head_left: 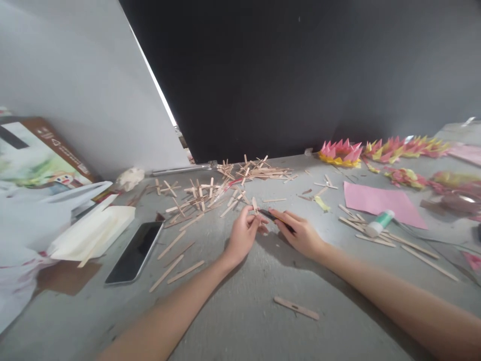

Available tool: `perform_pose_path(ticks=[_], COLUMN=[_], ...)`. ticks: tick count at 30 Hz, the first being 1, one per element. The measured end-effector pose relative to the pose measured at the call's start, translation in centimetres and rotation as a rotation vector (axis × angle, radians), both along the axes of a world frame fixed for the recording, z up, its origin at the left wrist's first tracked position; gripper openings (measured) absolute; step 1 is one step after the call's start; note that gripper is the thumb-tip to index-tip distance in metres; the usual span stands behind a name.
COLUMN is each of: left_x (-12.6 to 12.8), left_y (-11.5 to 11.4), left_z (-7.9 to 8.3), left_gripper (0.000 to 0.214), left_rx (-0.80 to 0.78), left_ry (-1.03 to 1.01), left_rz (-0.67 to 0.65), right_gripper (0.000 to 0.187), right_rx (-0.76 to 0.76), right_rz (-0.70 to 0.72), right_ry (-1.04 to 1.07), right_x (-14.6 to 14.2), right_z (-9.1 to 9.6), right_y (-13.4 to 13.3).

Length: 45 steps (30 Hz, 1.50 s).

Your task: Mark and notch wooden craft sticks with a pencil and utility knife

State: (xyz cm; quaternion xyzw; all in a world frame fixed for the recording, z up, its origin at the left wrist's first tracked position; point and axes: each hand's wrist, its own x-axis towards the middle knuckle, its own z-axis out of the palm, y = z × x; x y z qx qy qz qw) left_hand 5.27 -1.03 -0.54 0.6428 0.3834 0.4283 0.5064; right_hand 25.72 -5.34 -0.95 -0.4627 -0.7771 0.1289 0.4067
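Currently, left hand at frame centre pinches a short pale wooden stick. Right hand, just beside it, is closed around a slim black-and-yellow cutter-like tool; tip near the stick, contact unclear. Flat wooden stick with dark slot on grey surface, lower centre. Black-screened phone left; green-and-white glue stick right.

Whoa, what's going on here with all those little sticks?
A person is holding a small wooden stick in the left hand. The right hand grips a slim dark tool, maybe a cutter, with its tip close to that stick. Behind the hands is a messy pile of sticks, and one loose stick lies on the table between the forearms.
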Motion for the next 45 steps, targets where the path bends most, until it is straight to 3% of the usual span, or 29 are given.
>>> perform_pose_path(ticks=[15, 25, 45], left_x=[0.0, -0.2, 0.0], left_y=[-0.5, -0.9, -0.8], left_z=[-0.3, 0.0, 0.2], left_gripper=[0.052, 0.045, 0.048], left_rx=[0.008, 0.153, 0.134], left_ry=[0.007, 0.265, 0.203], left_rz=[0.000, 0.107, 0.093], right_gripper=[0.042, 0.044, 0.042], right_rx=[-0.012, -0.037, -0.033], right_rz=[-0.012, -0.057, -0.046], right_ry=[-0.017, -0.054, 0.033], right_x=[0.1, -1.0, -1.2], right_z=[-0.1, 0.9, 0.6], right_y=[-0.2, -1.0, -0.9])
